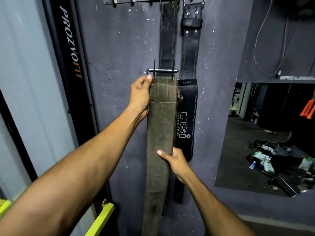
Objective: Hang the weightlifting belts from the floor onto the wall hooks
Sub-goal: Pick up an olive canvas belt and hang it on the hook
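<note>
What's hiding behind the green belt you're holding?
Behind the green belt hang two black belts: a stitched black belt showing above the buckle, and the USI belt peeking out beside it. The stitched belt's lower part is covered, so how far down it goes can't be seen.

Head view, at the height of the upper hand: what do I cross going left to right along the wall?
PROZVOFIT panel → left hand → olive belt in both hands → black USI belt already hanging → wall opening with orange item at the far right.
</note>
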Demonstrator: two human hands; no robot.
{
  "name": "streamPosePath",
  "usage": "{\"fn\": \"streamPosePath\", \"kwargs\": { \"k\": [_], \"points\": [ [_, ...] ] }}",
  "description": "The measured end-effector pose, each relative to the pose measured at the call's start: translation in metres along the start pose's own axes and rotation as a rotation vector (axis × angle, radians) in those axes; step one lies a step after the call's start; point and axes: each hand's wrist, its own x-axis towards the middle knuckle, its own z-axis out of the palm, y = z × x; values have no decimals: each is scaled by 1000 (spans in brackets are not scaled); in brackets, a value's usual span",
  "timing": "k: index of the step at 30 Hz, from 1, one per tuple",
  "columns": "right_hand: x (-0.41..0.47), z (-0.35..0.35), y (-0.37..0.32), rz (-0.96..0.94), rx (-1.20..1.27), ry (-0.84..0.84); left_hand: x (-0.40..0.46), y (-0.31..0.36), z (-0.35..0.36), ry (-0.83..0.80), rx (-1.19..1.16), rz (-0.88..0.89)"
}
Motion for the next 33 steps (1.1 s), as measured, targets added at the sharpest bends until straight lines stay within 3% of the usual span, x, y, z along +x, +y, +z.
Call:
{"fn": "streamPosePath", "kwargs": {
  "k": [5,11,15,22,28,33],
  "points": [
    [-13,-3,45,151,113,-186,0,6,3,-30,24,29],
    [-35,-12,95,220,-121,-37,6,21,8,-63,6,64],
    [-16,-11,43,97,-104,-41,9,17,4,-41,10,61],
    [35,-15,-105,-213,67,-72,7,-11,6,5,15,22],
    [74,-20,-189,-428,-190,274,4,-31,16,-16,129,7],
    [94,-15,-199,-521,-353,419,7,-19,23,9,534,178]
  ]
}}
